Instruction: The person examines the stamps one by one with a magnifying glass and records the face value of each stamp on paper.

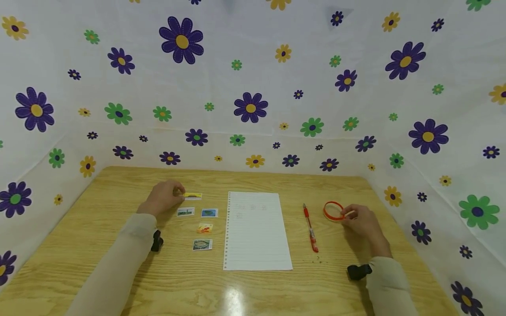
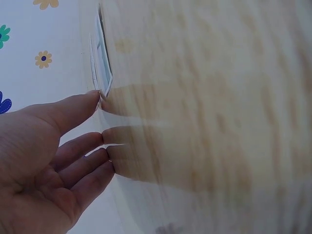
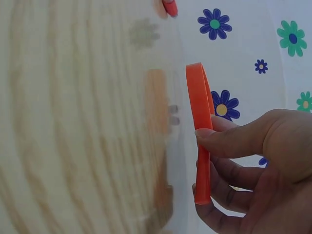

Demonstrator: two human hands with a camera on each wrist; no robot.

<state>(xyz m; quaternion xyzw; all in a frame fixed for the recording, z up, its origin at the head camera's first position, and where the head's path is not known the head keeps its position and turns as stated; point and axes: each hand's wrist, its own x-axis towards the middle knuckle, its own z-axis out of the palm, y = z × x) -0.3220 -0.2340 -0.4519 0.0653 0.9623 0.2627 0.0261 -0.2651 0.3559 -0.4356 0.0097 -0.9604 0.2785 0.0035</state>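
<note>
At the back left, my left hand [image 1: 163,197] pinches the left end of a yellow stamp [image 1: 193,196] by the table's surface. The left wrist view shows the thumb [image 2: 78,109] at its edge; the index finger is hidden. Several more stamps lie nearer: a green-and-white one [image 1: 185,212], a blue one [image 1: 209,213], an orange one [image 1: 205,228] and a grey-green one [image 1: 202,244]. My right hand [image 1: 361,221] holds a red ring [image 1: 334,219] by its right side. In the right wrist view the ring [image 3: 199,102] stands edge-on between thumb and fingers.
A sheet of lined paper [image 1: 258,237] with faint writing near its top lies mid-table. To its right is a red pen [image 1: 310,228], with small dark specks [image 1: 318,261] below. A flower-printed cloth [image 1: 217,83] encloses the wooden table [image 1: 189,285] at the back and sides.
</note>
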